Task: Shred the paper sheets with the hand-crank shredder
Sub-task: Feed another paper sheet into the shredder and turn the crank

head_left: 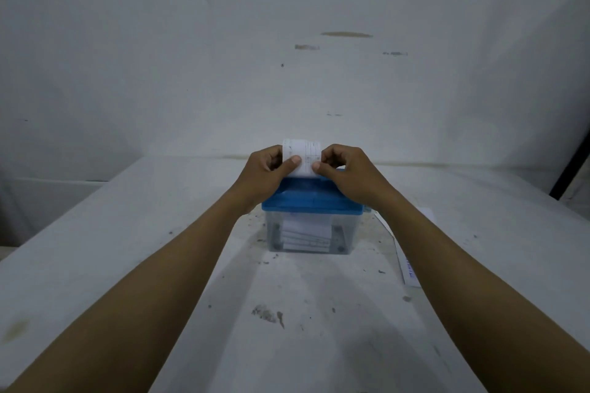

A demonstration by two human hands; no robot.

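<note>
Hands meet above the shredder [312,201], which stands in the middle of the white, speckled tabletop [127,249]. The left hand [266,169] and the right hand [346,171] each pinch a side edge of one small printed paper sheet [305,158], thumbs on the near face and the other fingers curled behind it. The sheet stands upright, with its lower edge at the top of the shredder's blue lid [319,204]; whether it has entered the slot I cannot tell. Below the lid is the clear bin [349,233], and white paper pieces [306,236] lie stacked inside it. Just right of the shredder, another sheet [408,269] lies flat on the tabletop, partly covered by the right forearm. Behind stands a white wall [223,41] with a few marks, and a black pole [571,166] leans at the right edge.
</note>
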